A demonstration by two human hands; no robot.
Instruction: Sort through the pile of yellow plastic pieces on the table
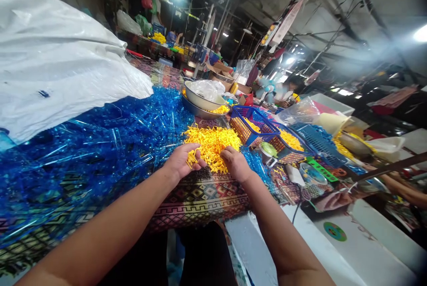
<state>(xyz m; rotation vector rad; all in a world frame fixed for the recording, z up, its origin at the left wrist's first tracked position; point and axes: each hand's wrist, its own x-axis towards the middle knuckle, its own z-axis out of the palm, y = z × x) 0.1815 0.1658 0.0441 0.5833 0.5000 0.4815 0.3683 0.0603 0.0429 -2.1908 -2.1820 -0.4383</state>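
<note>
A heap of small yellow plastic pieces (213,141) lies on the patterned cloth in front of me. My left hand (185,160) is palm up at the heap's left edge, its fingers curled around several loose yellow pieces (192,159). At the heap's right side my right hand (235,163) reaches in, back of the hand upward. Its fingertips are bent together against the yellow pieces, and whatever is between them is hidden. Small dark bits (200,173) lie under the heap's near edge, close to my left fingers.
Clear blue plastic pieces (100,143) spread across the left, beneath a large white sack (66,54). Behind the heap stand stacked bowls (200,94). Blue baskets (255,121) with yellow pieces, a small cup (268,149) and a green strip (322,169) sit to the right. Another person's arm (400,188) shows far right.
</note>
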